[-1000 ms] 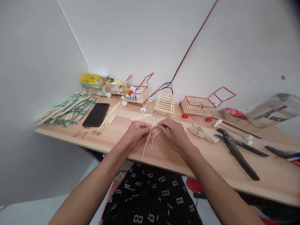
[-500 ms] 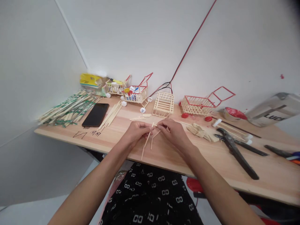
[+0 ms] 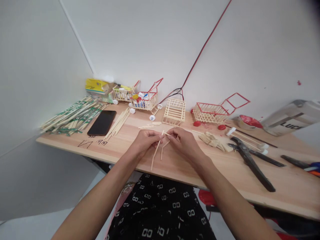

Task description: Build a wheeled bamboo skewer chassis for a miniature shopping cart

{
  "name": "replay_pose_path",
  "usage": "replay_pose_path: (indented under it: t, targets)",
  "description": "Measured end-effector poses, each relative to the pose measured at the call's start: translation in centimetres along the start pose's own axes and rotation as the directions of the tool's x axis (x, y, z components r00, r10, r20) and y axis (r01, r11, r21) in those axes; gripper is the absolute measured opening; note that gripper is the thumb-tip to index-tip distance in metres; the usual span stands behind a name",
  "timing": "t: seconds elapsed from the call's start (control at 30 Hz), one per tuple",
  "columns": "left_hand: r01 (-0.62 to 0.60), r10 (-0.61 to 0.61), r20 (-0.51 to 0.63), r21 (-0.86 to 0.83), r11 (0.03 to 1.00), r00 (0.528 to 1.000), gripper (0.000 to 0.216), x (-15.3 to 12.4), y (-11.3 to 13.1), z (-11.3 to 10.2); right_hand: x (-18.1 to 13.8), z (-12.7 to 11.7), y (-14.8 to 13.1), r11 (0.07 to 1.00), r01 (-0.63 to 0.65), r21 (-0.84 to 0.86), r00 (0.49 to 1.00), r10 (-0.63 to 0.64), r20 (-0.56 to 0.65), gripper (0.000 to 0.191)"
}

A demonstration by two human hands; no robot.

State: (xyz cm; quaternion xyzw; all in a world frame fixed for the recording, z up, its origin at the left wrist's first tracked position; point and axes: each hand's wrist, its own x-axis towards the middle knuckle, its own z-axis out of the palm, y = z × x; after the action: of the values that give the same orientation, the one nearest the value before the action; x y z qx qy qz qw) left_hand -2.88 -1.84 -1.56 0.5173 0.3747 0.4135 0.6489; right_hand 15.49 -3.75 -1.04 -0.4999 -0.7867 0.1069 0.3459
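Observation:
Between my hands is a small angled frame of thin wooden sticks [image 3: 156, 152], its lower ends hanging over the front of the table. My left hand [image 3: 148, 139] is closed, pinching the upper end of the frame's long stick. My right hand [image 3: 182, 139] is also closed, with fingertips on the short stick at the frame's top right. Just beyond my fingers, a few short cut sticks [image 3: 149, 126] lie on the wood. Behind them stands a bare stick basket [image 3: 174, 111]. My fingers partly hide the joint between the sticks.
Small stick carts [image 3: 145, 101] and a red-trimmed cart [image 3: 211, 113] stand along the wall. A phone [image 3: 102, 122], loose sticks [image 3: 118, 124] and wrapped chopsticks [image 3: 71, 116] lie left. Right are masking tape pieces [image 3: 215, 141], black-handled cutters [image 3: 252, 163], a red-stained bowl [image 3: 249, 122] and a clear container [image 3: 291, 118].
The short stick at the frame's top has tilted slightly, its right end now lower. My right fingers have shifted a little; my left hand has stayed almost still.

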Motion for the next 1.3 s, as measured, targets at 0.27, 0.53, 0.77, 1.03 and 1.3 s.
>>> replay_pose_path:
  t: [0.27, 0.53, 0.77, 1.03, 1.3]
  targets:
    - [0.011, -0.011, 0.001, 0.002, 1.0, 1.0, 0.025, 0.03, -0.05, -0.05, -0.02, -0.1, -0.01, 0.999, 0.04, -0.009, 0.999, -0.04, -0.021, 0.01]
    - [-0.005, 0.005, -0.003, 0.027, 1.0, 1.0, 0.023, -0.04, -0.04, 0.06, -0.08, -0.15, 0.0, 0.999, 0.043, -0.011, 0.998, -0.044, -0.039, 0.01]
    - [-0.011, 0.012, -0.016, 0.063, 0.998, 1.0, 0.022, -0.21, 0.19, 0.23, -0.1, -0.07, 0.23, 0.998, 0.057, -0.009, 0.997, -0.058, -0.048, 0.01]
    - [-0.017, 0.019, -0.025, 0.063, 0.998, 1.0, 0.022, -0.28, 0.28, 0.35, -0.16, -0.09, 0.2, 0.998, 0.069, -0.008, 0.996, -0.07, -0.05, 0.012]
    - [-0.034, 0.036, -0.026, 0.056, 0.998, 0.999, 0.025, -0.25, 0.08, 0.25, -0.1, 0.14, 0.05, 0.997, 0.075, 0.016, 0.995, -0.074, -0.072, 0.012]
